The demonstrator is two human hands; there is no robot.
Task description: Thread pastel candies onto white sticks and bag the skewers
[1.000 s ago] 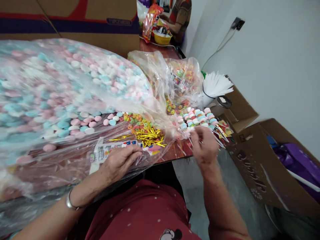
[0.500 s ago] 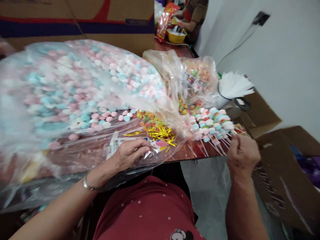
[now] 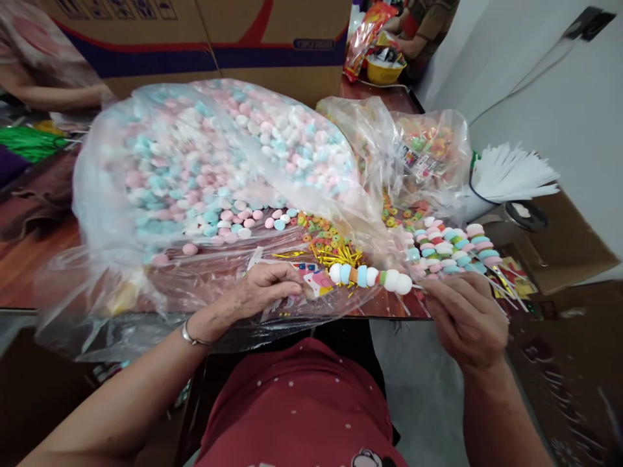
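My right hand (image 3: pixel 470 318) is closed on the thin stick of a candy skewer (image 3: pixel 363 277), which lies level above the table edge. White and blue marshmallows, with orange, red and green pieces among them, are threaded on it. Its far end points at my left hand (image 3: pixel 270 288), whose fingers pinch a clear plastic bag (image 3: pixel 318 283) with pink and yellow print. Behind the skewer lie gold twist ties (image 3: pixel 341 254) and small ring candies (image 3: pixel 321 228). More marshmallow skewers (image 3: pixel 445 246) are piled just beyond my right hand.
A big clear bag of pastel marshmallows (image 3: pixel 219 136) covers much of the table. Beside it are a bag of ring candies (image 3: pixel 433 139) and a bundle of white sticks (image 3: pixel 513 172). Cardboard boxes (image 3: pixel 272 61) stand behind and at right. Other people's arms (image 3: pixel 53 94) show at the back.
From beside the skewer pile, my right hand has brought one skewer leftward, now in front of the twist ties. My left hand keeps its pinch. The camera view has turned left.
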